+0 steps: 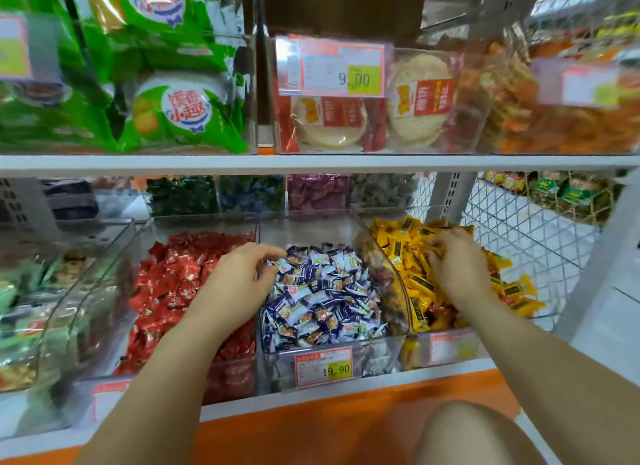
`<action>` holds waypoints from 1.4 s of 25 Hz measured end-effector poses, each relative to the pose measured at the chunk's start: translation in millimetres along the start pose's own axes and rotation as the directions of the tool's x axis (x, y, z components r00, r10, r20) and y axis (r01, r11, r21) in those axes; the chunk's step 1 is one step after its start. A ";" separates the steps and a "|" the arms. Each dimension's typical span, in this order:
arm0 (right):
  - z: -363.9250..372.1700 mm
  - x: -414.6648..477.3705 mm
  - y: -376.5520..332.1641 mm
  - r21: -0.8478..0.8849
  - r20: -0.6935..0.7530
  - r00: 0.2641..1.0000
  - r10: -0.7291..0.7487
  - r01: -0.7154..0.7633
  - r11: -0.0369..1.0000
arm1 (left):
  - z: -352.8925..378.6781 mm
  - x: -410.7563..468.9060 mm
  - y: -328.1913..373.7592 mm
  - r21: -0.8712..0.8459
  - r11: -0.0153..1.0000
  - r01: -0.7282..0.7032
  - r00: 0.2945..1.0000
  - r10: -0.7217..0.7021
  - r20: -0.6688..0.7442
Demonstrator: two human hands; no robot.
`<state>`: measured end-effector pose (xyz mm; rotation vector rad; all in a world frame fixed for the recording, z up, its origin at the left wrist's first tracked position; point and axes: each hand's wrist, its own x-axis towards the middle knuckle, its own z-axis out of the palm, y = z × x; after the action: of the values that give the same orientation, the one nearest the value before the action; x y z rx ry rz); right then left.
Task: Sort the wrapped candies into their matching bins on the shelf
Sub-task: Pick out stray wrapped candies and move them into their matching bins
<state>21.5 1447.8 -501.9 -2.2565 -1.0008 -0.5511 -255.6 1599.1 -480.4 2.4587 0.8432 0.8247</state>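
Shelf bin (417, 355): fingers (437, 253) of right hand (460, 269) curl round yellow candies (419, 284).

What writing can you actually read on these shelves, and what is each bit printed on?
"9.90": upper price tag, on the rice-cracker bin.
"19.90": lower price tag, on the blue-and-white candy bin.
Chinese logo on green bags, cracker labels, other tags: too blurred to read.

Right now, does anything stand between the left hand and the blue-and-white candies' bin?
Nothing visible does. The left hand hovers at the left wall of the open-topped bin, fingertips over its blue-and-white candies.
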 end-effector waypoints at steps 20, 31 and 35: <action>-0.1 -54.5 -216.2 0.264 0.385 0.777 -0.498 0.424 0.866 | -96.1 -66.6 -99.8 0.246 0.956 0.159 0.976 -0.114 -0.187; 86.0 -91.2 -322.1 0.598 0.579 0.354 -0.735 0.428 0.678 | -111.8 -85.9 -153.9 0.056 0.984 0.169 0.961 -0.152 -0.230; 114.4 -95.6 -335.1 0.567 0.677 0.145 -0.722 0.522 0.637 | -111.8 -76.6 -156.9 0.031 0.978 0.208 0.952 -0.195 -0.237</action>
<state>-281.3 1653.9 -521.9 -1.7139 -2.4884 0.5738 -441.7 1684.3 -513.3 2.3012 1.1934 1.0383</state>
